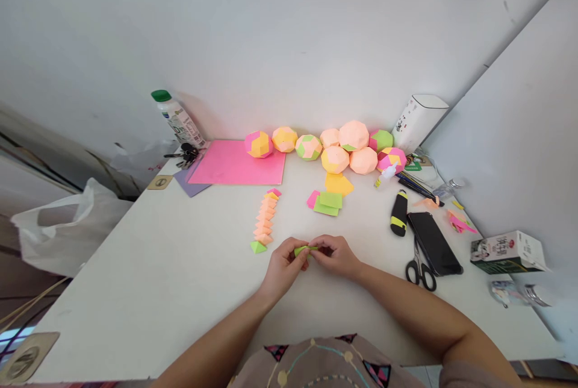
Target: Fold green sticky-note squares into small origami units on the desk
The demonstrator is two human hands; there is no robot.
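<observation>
Between my two hands, near the front of the table, is a small folded piece of green paper (300,250). My left hand (289,258) pinches its left part, and my right hand (335,254) grips its right end with the fingertips. To the left of my hands runs a row of folded paper pieces (265,217), mostly peach, with a green one at the near end and pink and yellow at the far end. Beyond my hands lie loose green paper sheets (328,203), with a pink sheet (313,199) and yellow sheets (338,184) beside them.
Several faceted paper balls (354,136) line the wall. A pink sheet (230,165) and a bottle (180,122) are at the back left. On the right are a box cutter (399,213), scissors (421,272), a phone (433,243), a carton (508,252) and a white container (418,123).
</observation>
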